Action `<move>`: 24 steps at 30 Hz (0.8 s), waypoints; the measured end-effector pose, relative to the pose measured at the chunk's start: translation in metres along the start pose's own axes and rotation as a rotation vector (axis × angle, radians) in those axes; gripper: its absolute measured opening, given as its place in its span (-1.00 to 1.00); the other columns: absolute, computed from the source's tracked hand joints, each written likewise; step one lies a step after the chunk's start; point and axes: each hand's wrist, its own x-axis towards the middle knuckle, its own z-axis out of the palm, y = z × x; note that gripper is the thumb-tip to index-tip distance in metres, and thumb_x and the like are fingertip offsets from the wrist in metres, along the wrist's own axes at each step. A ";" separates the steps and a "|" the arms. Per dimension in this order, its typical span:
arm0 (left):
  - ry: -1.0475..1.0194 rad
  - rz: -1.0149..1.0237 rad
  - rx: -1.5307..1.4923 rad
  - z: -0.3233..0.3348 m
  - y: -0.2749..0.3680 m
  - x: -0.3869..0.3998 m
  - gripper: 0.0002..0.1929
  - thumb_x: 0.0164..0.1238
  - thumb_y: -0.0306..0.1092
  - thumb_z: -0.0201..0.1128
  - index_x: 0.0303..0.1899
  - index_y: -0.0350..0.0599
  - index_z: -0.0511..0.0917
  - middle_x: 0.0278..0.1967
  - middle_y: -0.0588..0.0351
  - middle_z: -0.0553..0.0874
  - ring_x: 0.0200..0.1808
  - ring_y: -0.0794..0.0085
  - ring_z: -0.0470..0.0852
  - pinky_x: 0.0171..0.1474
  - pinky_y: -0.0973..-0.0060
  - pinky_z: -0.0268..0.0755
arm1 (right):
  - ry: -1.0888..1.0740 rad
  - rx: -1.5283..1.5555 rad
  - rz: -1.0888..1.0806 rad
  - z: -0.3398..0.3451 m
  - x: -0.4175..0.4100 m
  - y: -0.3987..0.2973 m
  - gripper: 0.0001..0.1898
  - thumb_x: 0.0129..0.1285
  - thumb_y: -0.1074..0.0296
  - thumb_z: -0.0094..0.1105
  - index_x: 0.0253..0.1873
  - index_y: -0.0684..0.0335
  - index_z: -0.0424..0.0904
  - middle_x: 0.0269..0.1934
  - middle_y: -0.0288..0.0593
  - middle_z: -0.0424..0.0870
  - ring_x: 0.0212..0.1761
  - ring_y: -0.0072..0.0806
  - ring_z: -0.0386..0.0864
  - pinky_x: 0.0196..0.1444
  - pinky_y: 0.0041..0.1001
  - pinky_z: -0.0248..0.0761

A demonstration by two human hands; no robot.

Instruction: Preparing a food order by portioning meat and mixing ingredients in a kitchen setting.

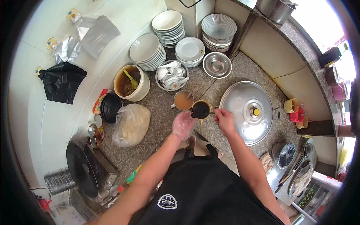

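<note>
My right hand [225,120] is closed on the handle of a dark spoon [209,113], whose bowl end reaches over the near-left rim of a yellow cup [209,104] of black sauce or paste. My left hand [184,125], in a clear plastic glove, is cupped just left of that spoon end; whether something lies in its palm I cannot tell. Behind the left hand stands a cup of light brown liquid [183,100] with a spoon in it. A large round metal lid [239,98] with a yellow knob lies close beside my right hand.
Stacked white bowls [144,47], plates [190,49] and a bowl of white spoons [172,75] line the back. To the left are a tub of brown sauce [144,88] and a plastic bag of pale food [132,125]. Small cups [291,105] and metal trays [289,174] stand at the right.
</note>
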 end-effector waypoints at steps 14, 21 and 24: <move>-0.217 -0.169 -0.313 -0.001 0.009 0.000 -0.74 0.58 -0.26 0.06 -0.17 -0.29 0.56 -0.23 0.00 0.66 -0.11 0.22 0.68 0.09 0.28 0.68 | -0.054 -0.485 -0.352 -0.007 -0.012 -0.047 -0.84 0.33 0.43 0.32 -0.04 0.28 0.78 -0.33 -0.03 0.77 -0.37 -0.37 0.70 -0.24 -0.38 0.55; -0.121 -0.006 -0.193 -0.005 0.027 -0.006 -0.76 0.58 -0.29 0.06 -0.15 -0.30 0.57 -0.20 -0.01 0.67 -0.10 0.23 0.69 0.12 0.25 0.67 | -0.139 -0.802 -0.588 0.055 0.028 -0.047 -0.82 0.26 0.33 0.36 -0.09 0.23 0.78 -0.28 0.05 0.74 -0.28 -0.03 0.70 -0.12 -0.16 0.58; -0.109 0.061 -0.162 -0.007 0.032 -0.006 -0.78 0.57 -0.33 0.06 -0.13 -0.28 0.58 -0.18 -0.01 0.68 -0.08 0.23 0.68 0.16 0.22 0.65 | -0.055 -0.879 -0.622 0.092 0.060 -0.056 -0.79 0.28 0.25 0.34 -0.08 0.21 0.78 -0.25 0.07 0.75 -0.22 0.00 0.71 -0.09 -0.11 0.57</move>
